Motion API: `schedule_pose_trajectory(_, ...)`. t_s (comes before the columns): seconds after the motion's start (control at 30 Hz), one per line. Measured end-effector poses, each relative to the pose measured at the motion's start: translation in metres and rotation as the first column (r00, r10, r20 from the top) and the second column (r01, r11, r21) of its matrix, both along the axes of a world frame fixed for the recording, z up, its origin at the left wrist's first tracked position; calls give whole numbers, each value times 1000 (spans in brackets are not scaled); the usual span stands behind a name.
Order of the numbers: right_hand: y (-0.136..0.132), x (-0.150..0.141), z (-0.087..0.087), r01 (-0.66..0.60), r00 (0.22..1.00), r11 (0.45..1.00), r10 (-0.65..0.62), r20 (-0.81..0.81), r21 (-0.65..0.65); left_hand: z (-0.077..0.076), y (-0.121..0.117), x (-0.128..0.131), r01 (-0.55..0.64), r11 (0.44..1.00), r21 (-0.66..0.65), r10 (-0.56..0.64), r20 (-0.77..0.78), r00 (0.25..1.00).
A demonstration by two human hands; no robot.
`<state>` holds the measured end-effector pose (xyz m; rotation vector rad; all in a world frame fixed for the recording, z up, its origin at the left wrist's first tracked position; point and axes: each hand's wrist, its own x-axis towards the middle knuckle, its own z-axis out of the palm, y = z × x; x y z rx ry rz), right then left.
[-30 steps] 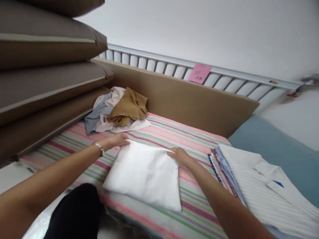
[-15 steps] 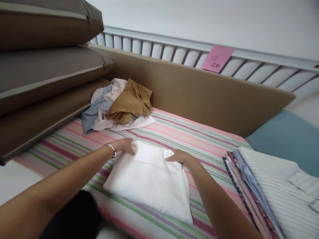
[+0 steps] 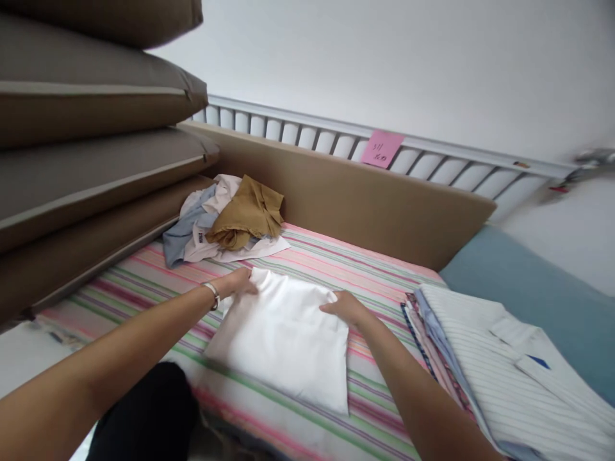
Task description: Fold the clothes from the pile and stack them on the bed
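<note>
Folded white cloth (image 3: 283, 336), flat on striped sheet (image 3: 336, 262) between both hands, long axis running from near edge away toward tan board (image 3: 365, 198). Left hand (image 3: 237, 283) laid flat, fingers extended, on far left corner; right hand (image 3: 346, 307) likewise open on far right corner. Beyond left hand: crumpled clothes pile (image 3: 225, 221). Right of right hand: folded shirt stack (image 3: 490, 358).
</note>
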<state>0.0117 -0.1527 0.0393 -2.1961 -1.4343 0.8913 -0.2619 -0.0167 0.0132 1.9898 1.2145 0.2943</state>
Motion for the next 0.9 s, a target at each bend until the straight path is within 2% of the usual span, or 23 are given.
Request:
schedule_pose_trajectory(0.1, -12, 6, 41, 24, 997, 995, -31, 77, 98, 40, -5, 6, 18, 996, 91, -27, 96, 995)
schedule_pose_trajectory(0.2, -30, 12, 82, 22, 964, 969, -85, 252, 245, 79, -14, 10, 58, 969, 241, -114, 226, 967)
schedule_pose_trajectory(0.27, -50, 12, 95, -52, 908, 929, -108, 404, 366, 92, -28, 8, 70, 938, 340, -175, 286, 942)
schedule_pose_trajectory(0.3, -63, 10, 93, -110, 873, 902, -114, 475, 418, 92, -36, 5, 76, 920, 385, -202, 297, 933)
schedule_pose_trajectory(0.37, -93, 3, 72, -241, 795, 841, -115, 595, 485, 75, -56, -4, 127, 868, 481, -276, 253, 927)
schedule_pose_trajectory(0.43, -125, -7, 29, -326, 747, 804, -103, 656, 497, 40, -79, -14, 249, 765, 594, -385, 112, 916)
schedule_pose_trajectory(0.47, -141, -14, 4, -345, 741, 803, -84, 666, 485, 19, -91, -19, 315, 728, 609, -416, 27, 909)
schedule_pose_trajectory(0.53, -167, -27, -46, -374, 747, 827, 0, 664, 420, -23, -114, -27, 435, 704, 562, -452, -118, 884)
schedule_pose_trajectory(0.57, -178, -33, -65, -363, 763, 840, 20, 646, 403, -40, -124, -31, 461, 709, 533, -452, -158, 878)
schedule_pose_trajectory(0.63, -191, -44, -91, -295, 793, 877, 4, 609, 379, -65, -141, -38, 470, 734, 491, -435, -192, 880)
schedule_pose_trajectory(0.7, -197, -50, -97, -226, 815, 912, -14, 579, 341, -76, -150, -45, 451, 756, 474, -424, -170, 890)
schedule_pose_trajectory(0.8, -203, -51, -90, -219, 863, 946, 72, 501, 241, -81, -153, -62, 384, 807, 448, -410, -42, 911)
schedule_pose_trajectory(0.83, -207, -48, -86, -234, 886, 950, 120, 448, 209, -80, -151, -68, 318, 847, 425, -361, 21, 932)
schedule_pose_trajectory(0.9, -217, -37, -80, -243, 939, 956, 188, 289, 166, -75, -147, -78, 123, 932, 341, -179, 138, 974)
